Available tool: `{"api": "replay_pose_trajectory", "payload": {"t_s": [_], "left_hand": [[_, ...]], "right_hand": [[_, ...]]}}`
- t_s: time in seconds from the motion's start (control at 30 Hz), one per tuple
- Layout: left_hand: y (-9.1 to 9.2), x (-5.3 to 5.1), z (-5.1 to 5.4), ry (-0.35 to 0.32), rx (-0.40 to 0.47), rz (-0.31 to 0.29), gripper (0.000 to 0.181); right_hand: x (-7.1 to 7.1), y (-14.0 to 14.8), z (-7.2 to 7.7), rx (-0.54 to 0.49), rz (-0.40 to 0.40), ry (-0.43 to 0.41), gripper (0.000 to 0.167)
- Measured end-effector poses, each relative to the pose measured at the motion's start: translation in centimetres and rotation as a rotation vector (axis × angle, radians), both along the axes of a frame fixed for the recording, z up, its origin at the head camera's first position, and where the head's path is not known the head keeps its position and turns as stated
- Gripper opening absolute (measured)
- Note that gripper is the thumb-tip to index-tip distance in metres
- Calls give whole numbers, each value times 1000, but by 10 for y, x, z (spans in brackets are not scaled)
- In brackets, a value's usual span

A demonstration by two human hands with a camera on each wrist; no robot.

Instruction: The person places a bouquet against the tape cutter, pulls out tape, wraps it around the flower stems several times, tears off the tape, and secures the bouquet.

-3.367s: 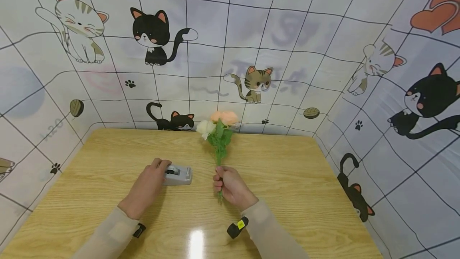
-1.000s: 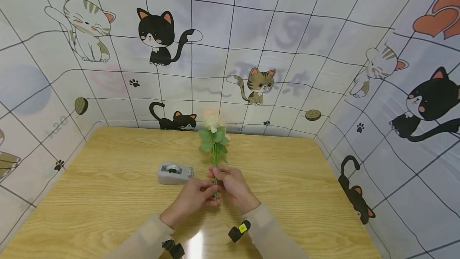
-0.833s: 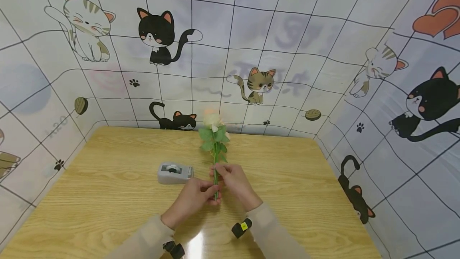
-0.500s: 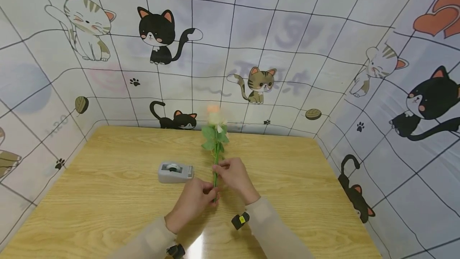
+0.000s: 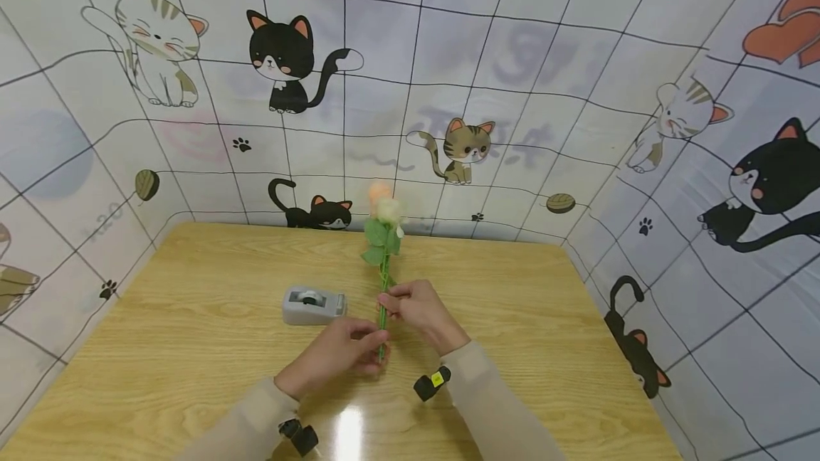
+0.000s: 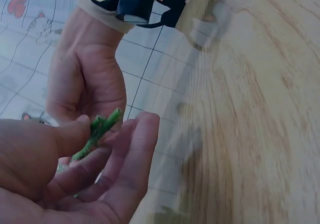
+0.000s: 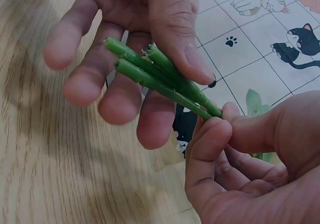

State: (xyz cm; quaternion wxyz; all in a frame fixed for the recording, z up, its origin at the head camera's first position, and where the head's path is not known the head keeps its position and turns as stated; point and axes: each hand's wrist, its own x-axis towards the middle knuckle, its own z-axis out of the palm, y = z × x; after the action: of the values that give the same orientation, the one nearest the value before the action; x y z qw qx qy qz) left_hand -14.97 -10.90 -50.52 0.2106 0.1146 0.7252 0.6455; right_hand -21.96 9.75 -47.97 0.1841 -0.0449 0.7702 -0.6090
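Observation:
A small bunch of artificial-looking roses (image 5: pixel 388 212), one white and one peach bloom showing with green leaves, stands upright at the middle of the table. My right hand (image 5: pixel 423 311) pinches its stems partway up between thumb and fingers. In the right wrist view, three cut stem ends (image 7: pixel 145 76) fan apart below that pinch. My left hand (image 5: pixel 339 351) is around the lower ends; its thumb (image 6: pixel 75 134) lies against the stems while the other fingers are loosely spread. Left of the bunch, a grey tape dispenser (image 5: pixel 314 306) with a tape roll sits on the table, touched by neither hand.
The wooden table (image 5: pixel 512 304) reaches back to a white cat-print curtain (image 5: pixel 371 91), which also runs along both sides. Black wrist cameras (image 5: pixel 432 383) are strapped over both sleeves.
Earlier my left hand was at the tape dispenser; it then came to the lower stems and has now loosened its fingers. My right hand has moved up the stems, and the blooms have turned.

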Motion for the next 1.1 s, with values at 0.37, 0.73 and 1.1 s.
{"api": "replay_pose_trajectory", "payload": {"t_s": [0.37, 0.73, 1.1], "left_hand": [[0, -4, 4, -76, 127, 43, 33], [5, 1, 9, 91, -16, 94, 26], [15, 7, 13, 280, -245, 211, 22]], "right_hand": [[-6, 4, -2, -43, 69, -34, 35], [3, 1, 9, 21, 19, 48, 33], [13, -7, 25, 208, 20, 181, 32]]}}
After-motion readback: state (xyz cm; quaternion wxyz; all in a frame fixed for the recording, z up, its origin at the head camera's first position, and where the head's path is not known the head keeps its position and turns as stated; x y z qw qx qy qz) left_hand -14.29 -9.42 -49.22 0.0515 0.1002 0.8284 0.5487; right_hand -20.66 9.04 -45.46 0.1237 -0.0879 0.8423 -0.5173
